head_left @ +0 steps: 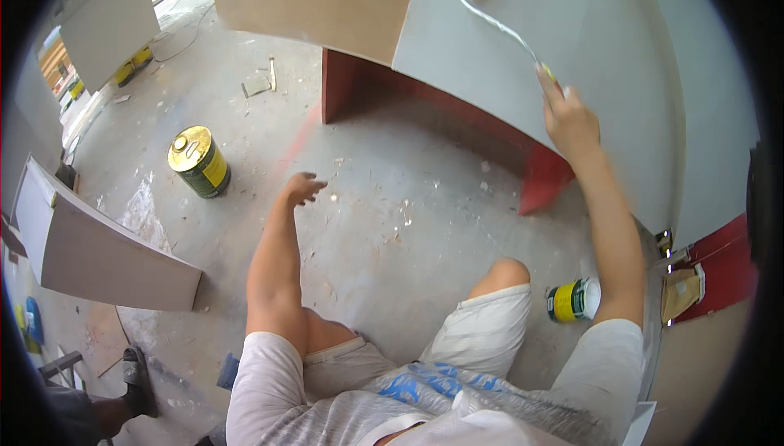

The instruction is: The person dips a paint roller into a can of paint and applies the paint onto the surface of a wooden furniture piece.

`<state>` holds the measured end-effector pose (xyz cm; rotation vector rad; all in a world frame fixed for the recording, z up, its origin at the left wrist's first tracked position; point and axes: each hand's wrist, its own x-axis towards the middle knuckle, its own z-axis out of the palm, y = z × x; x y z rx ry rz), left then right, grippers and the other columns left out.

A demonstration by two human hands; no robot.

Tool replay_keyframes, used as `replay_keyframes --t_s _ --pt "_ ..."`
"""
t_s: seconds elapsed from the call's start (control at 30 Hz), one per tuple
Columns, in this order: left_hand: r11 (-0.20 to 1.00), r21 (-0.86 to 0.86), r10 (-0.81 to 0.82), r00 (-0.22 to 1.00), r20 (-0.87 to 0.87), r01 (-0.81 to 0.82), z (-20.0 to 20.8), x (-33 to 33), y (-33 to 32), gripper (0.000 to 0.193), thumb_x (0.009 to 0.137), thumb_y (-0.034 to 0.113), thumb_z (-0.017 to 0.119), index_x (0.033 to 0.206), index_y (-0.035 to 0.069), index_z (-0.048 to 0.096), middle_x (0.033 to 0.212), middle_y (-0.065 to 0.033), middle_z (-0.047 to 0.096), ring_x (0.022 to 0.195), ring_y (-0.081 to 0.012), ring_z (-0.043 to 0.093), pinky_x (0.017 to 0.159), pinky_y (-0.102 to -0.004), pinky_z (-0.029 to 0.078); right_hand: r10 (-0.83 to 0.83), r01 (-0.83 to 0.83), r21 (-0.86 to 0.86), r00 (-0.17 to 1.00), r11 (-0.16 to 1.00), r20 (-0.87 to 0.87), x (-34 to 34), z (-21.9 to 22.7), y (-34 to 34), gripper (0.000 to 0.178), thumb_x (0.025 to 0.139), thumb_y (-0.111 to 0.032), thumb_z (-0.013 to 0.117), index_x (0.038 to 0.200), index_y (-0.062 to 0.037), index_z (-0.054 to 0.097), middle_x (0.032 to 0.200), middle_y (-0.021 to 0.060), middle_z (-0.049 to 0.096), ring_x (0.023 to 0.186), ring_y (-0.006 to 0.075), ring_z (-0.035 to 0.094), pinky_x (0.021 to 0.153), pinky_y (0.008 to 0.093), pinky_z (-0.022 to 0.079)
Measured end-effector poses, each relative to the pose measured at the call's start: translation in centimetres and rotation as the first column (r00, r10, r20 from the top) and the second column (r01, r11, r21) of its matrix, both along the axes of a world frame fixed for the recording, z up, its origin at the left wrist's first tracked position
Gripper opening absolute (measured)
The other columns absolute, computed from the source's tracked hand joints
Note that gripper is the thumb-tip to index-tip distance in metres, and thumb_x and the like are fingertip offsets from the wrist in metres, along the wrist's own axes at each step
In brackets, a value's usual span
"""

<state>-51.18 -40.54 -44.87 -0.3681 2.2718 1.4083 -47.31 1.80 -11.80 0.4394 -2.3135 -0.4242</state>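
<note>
My right hand (569, 122) is closed round the handle of a paint roller (500, 28), raised at the upper right. The roller's grey sleeve lies at the top, against or just over a light grey panel (604, 33); contact is hard to tell. To the left of that grey part, the panel's surface is bare brown board (314, 5). Over the floor, my left hand (305, 189) hangs free, fingers apart and holding nothing. Beneath the panel show red supports (543, 178). A small green and yellow paint can (574, 300) with a white inside lies or stands by my right forearm.
A large metal can (200, 162) with a yellow top stands on the stained floor (384, 209) at left. A grey curved piece (114, 254) lies nearer. Another person's sandalled foot (139, 381) is at lower left. Scraps (257, 85) lie farther off; a red piece (723, 270) stands at right.
</note>
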Motion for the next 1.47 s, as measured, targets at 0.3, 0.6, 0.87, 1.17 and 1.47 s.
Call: replay_keyframes --t_s 0.3,0.6,0.87,1.17,1.47 --pt "0.999 0.030 -0.040 0.972 0.230 0.034 -2.4 1.5 -0.2 0.055 0.078 0.035 0.065 0.124 0.010 0.048 0.097 -0.0084 0.061 0.071 -0.0195 0.061 0.062 -0.0362 0.046 -0.039 0.080 -0.256 0.986 0.963 0.164 2.6 -7.4 0.8 0.050 0.083 -0.011 0.044 0.130 -0.0253 0.044 0.086 0.0151 0.057 0.073 0.0335 0.061 0.063 0.0429 0.051" --pt "0.992 -0.012 0.125 0.962 0.243 -0.125 -1.8 3.9 -1.6 0.053 0.078 0.038 0.065 0.120 0.010 0.051 0.100 -0.0083 0.060 0.077 -0.0207 0.060 0.067 -0.0381 0.045 -0.037 0.110 -0.302 0.971 0.947 0.235 4.3 -12.2 6.8 0.055 0.082 -0.007 0.045 0.130 -0.0332 0.043 0.083 0.0117 0.054 0.066 0.0291 0.059 0.058 0.0397 0.050" --pt "0.543 -0.428 -0.763 0.638 0.109 0.722 8.0 -0.2 12.2 0.052 0.082 0.039 0.059 0.122 0.007 0.053 0.106 -0.0131 0.061 0.085 -0.0233 0.061 0.070 -0.0368 0.051 -0.027 0.143 -0.373 0.954 0.917 0.300 8.4 -18.7 14.9 0.055 0.081 -0.006 0.054 0.128 -0.0335 0.046 0.085 0.0106 0.053 0.070 0.0311 0.059 0.061 0.0421 0.049" --pt "0.699 0.692 0.131 0.919 -0.371 0.180 16.3 4.4 30.0 0.040 0.094 0.030 0.045 0.120 -0.001 0.044 0.101 -0.0078 0.055 0.093 -0.0130 0.051 0.079 -0.0291 0.044 0.493 -0.186 -0.814 0.859 0.551 0.137 1.0 -15.7 -2.3 0.070 0.078 -0.003 0.059 0.138 -0.0024 0.024 0.095 0.0209 0.051 0.091 0.0346 0.052 0.080 0.0407 0.044" --pt "0.665 0.738 0.529 0.626 -0.572 0.113 20.6 -0.9 23.3 0.021 0.094 0.025 0.043 0.103 0.007 0.040 0.067 -0.0034 0.048 0.046 -0.0105 0.048 0.038 -0.0235 0.043 0.764 -0.485 -0.784 0.644 0.388 -0.021 2.5 -14.0 -3.3 0.079 0.071 0.003 0.060 0.138 0.0047 0.018 0.123 0.0247 0.043 0.109 0.0350 0.046 0.090 0.0390 0.041"
